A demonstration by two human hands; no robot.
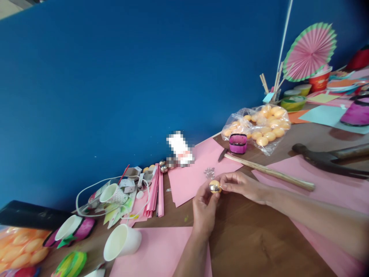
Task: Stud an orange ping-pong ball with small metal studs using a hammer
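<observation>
Nearby, a plastic bag [257, 125] holds orange balls [269, 135] on the table [245, 234].

three paper cups [122, 241], one hammer [325, 159], one paper fan [309, 52]

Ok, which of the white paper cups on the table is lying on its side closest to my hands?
The plain white paper cup beside the front pink sheet, mouth facing left. The patterned cup and the cup by the magenta holder lie farther left.
</observation>
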